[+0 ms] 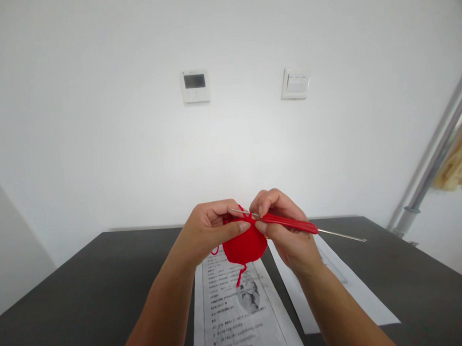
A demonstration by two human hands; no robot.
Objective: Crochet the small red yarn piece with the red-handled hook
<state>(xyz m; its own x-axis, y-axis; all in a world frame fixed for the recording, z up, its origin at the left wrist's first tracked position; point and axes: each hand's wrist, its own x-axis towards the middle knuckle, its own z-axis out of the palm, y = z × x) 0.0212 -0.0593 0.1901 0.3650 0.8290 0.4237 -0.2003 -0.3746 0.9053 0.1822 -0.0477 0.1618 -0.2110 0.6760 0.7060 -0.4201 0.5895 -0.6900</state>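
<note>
A red crochet piece (245,247) hangs between my two hands above the table, a short yarn tail dangling from its lower edge. My left hand (216,225) pinches its upper edge between thumb and fingers. In my right hand (284,224) is a crochet hook (289,223) with a red handle, its thin metal tip pointing left across the top of the piece. Red yarn loops around the shaft near the tip. A second metal end sticks out to the right of the handle. My right thumb also touches the edge of the red piece.
Below my hands, a printed sheet (236,319) with text and a small picture lies on the dark table (143,277). Another white sheet (356,300) lies to its right. On the wall behind are a thermostat panel (195,87) and a light switch (295,84). A metal pole (435,171) stands at right.
</note>
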